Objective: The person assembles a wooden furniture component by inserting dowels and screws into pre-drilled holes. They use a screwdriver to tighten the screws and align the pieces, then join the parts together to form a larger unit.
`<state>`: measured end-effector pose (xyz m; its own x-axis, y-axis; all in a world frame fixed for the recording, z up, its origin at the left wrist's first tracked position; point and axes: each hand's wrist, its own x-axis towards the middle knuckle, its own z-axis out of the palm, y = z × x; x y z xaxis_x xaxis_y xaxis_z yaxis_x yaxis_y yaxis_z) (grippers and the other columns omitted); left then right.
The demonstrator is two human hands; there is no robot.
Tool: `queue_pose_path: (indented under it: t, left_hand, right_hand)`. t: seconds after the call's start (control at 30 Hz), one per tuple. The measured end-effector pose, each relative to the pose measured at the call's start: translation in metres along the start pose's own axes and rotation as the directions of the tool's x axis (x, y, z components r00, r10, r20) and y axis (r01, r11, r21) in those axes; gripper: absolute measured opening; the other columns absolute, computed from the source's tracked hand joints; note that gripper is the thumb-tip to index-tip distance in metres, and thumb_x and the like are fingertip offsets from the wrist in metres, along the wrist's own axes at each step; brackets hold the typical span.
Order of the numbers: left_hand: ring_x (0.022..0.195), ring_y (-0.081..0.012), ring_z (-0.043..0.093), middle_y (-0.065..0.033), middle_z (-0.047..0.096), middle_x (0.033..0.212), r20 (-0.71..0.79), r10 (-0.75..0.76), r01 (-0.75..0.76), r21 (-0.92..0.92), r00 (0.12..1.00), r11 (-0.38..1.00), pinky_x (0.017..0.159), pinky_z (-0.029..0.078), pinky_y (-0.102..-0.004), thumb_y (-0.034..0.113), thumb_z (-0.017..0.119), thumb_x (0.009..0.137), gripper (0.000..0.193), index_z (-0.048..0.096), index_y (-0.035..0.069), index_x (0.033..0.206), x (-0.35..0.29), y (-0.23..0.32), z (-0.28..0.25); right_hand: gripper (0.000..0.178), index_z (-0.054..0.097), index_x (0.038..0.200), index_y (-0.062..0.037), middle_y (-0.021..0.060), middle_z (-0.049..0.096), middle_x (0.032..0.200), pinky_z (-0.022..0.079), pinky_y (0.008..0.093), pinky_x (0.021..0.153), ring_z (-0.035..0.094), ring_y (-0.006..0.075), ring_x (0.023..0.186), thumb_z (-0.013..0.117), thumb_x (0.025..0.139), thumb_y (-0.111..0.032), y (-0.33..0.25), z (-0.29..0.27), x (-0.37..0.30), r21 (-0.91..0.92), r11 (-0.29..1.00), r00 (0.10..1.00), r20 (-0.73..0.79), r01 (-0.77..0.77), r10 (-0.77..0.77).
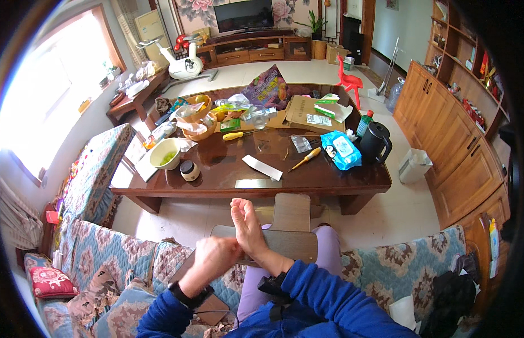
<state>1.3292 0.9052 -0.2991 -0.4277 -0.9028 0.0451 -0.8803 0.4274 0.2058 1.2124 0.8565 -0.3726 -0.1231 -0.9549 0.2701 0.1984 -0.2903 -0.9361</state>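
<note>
My left hand (212,256) is closed, its knuckles up, against the heel of my right hand. Whether something sits inside its fingers is hidden. My right hand (248,231) is raised on edge, its fingers stretched toward the table and lying close together. Nothing shows in it. Beneath both hands, across my lap, lies a grey-brown wood panel (296,243). A second panel (292,211) of similar colour reaches from it toward the table. Beside my left forearm, a brown board (212,308) rests on the sofa.
Ahead stands a dark wooden coffee table (217,163). It bears a yellow-handled screwdriver (305,159), a white strip (262,168), a lidded jar (189,170), a bowl (164,154), blue wipes (342,150) and a black kettle (376,141). The patterned sofa (405,262) extends to both sides.
</note>
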Motion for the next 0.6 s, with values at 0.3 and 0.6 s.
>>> queue_pose_path:
  t: [0.3,0.6]
  left_hand:
    - [0.061,-0.0341,0.068,-0.0146,0.069,0.069,-0.184,-0.139,0.126,-0.084,0.973,0.989,0.056,0.053,-0.0453,0.028,0.061,0.097,0.024,0.065,0.009,0.111,-0.026,0.007,0.005]
    - [0.058,-0.0332,0.066,-0.0119,0.066,0.066,-0.299,-0.088,0.042,-0.157,0.950,0.987,0.051,0.048,-0.0437,0.031,0.064,0.096,0.022,0.062,0.010,0.093,-0.030,0.016,0.021]
  right_hand:
    - [0.049,0.052,0.128,0.0012,0.0158,0.061,0.123,0.046,0.0343,0.098,0.058,0.0210,0.110,0.053,0.106,-0.042,-0.004,-0.011,0.011,-0.033,0.999,0.999,-0.001,-0.035,0.035]
    - [0.044,0.052,0.127,-0.0012,0.0121,0.061,0.122,0.045,0.0326,0.100,0.056,0.0184,0.112,0.051,0.107,-0.040,-0.005,-0.009,0.005,-0.063,0.998,1.000,0.018,-0.017,0.018]
